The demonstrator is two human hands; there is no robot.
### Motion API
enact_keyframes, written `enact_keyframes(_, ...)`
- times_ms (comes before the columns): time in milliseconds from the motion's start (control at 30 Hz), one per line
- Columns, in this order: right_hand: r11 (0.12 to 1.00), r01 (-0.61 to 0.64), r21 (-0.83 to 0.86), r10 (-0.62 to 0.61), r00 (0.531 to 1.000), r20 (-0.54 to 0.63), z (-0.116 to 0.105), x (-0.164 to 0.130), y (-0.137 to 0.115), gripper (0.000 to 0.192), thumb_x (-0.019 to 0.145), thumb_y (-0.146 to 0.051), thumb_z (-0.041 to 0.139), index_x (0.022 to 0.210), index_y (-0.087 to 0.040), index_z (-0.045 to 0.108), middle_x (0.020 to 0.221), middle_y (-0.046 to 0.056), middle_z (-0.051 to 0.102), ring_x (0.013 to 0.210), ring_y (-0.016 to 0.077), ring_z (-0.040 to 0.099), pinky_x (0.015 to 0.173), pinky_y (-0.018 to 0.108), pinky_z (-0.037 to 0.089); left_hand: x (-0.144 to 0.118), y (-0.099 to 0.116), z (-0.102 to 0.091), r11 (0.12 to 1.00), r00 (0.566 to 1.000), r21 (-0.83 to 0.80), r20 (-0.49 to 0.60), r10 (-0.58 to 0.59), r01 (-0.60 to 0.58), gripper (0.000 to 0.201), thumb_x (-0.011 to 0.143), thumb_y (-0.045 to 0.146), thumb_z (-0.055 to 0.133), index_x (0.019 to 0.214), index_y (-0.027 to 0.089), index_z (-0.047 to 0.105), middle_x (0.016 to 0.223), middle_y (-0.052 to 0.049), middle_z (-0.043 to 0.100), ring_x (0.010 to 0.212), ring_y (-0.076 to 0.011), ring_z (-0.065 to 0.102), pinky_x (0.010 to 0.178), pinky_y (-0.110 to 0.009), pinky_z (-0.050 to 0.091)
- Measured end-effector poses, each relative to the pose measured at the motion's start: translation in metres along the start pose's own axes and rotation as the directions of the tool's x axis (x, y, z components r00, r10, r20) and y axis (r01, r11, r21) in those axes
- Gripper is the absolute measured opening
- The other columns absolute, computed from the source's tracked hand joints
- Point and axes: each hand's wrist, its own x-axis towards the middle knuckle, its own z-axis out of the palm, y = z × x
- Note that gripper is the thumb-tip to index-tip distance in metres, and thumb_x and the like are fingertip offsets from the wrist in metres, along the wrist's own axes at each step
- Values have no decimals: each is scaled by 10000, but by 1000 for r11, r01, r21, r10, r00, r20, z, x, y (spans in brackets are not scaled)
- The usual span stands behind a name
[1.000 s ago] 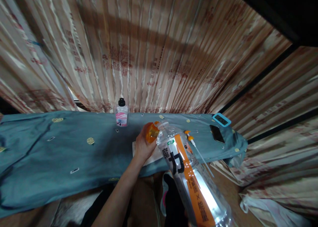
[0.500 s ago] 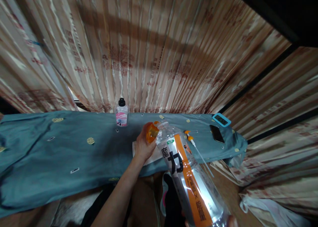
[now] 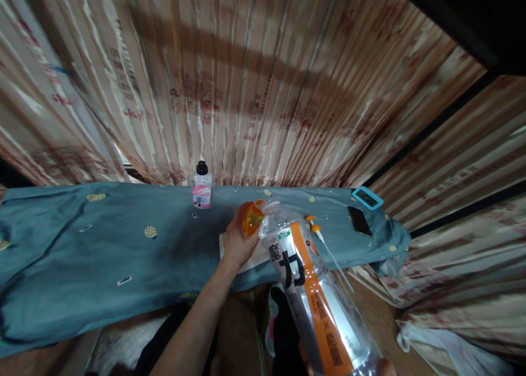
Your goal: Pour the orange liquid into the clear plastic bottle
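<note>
My left hand [image 3: 238,236] is wrapped around a small orange bottle [image 3: 253,220] above the cloth-covered surface. A large clear plastic bottle [image 3: 312,294] with an orange and silver label lies tilted in the air, its neck down towards the mouth of the orange bottle. Whether the two rims touch, I cannot tell. At the bottom edge, fingers of my right hand [image 3: 385,366] show around the big bottle's base. Just right of its neck, an orange pump head with a white tube [image 3: 318,233] rests on the cloth. A white sheet [image 3: 251,262] lies partly hidden beneath my left hand.
A clear bottle with a pink label and black cap [image 3: 202,189] stands upright at the back. A phone [image 3: 360,221] and a blue-framed digital clock [image 3: 367,198] lie on the right of the teal cloth [image 3: 102,250]. Patterned curtains [image 3: 246,91] close off the back and right.
Almost nothing differs. Both hands keep the two bottles in the same position, and the whole view has shifted very slightly.
</note>
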Motion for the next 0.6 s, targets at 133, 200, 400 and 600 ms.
enact_keyframes(133, 1000, -6, 20, 6, 1000, 5, -1, 0, 4, 602, 1010, -649, 633, 1377, -171, 624, 1246, 134, 700, 1053, 284, 718, 865, 499, 645, 0, -1, 1, 1000, 1000, -10, 10, 21, -21, 511, 831, 475, 724, 1268, 233, 615, 1204, -90, 795, 1076, -289, 781, 968, -408, 620)
enact_keyframes(200, 999, -5, 37, 5, 1000, 10, -2, 0, 9, 609, 1004, -657, 640, 1394, -190, 619, 1241, 132, 704, 1054, 288, 719, 845, 490, 652, 0, -2, 1, 1000, 1000, -15, 4, 18, -18, 509, 840, 494, 716, 1267, 237, 614, 1193, -89, 794, 1070, -292, 781, 963, -416, 621)
enact_keyframes(400, 989, -116, 87, 105, 988, 117, -7, -1, 26, 593, 1017, -662, 618, 1358, -177, 643, 1187, 121, 716, 981, 256, 730, 806, 443, 655, -1, -2, 1, 1000, 1000, -8, 6, -14, 14, 514, 839, 483, 737, 1274, 236, 618, 1189, -91, 796, 1063, -291, 780, 962, -417, 620)
enact_keyframes(600, 966, -229, 116, 203, 958, 203, -9, -3, 32, 623, 1009, -684, 612, 1373, -179, 641, 1218, 131, 719, 1019, 270, 733, 855, 479, 649, -2, 0, 1, 997, 1000, -67, 14, -24, 24, 539, 807, 452, 786, 1268, 217, 633, 1175, -90, 808, 1056, -291, 787, 950, -406, 628)
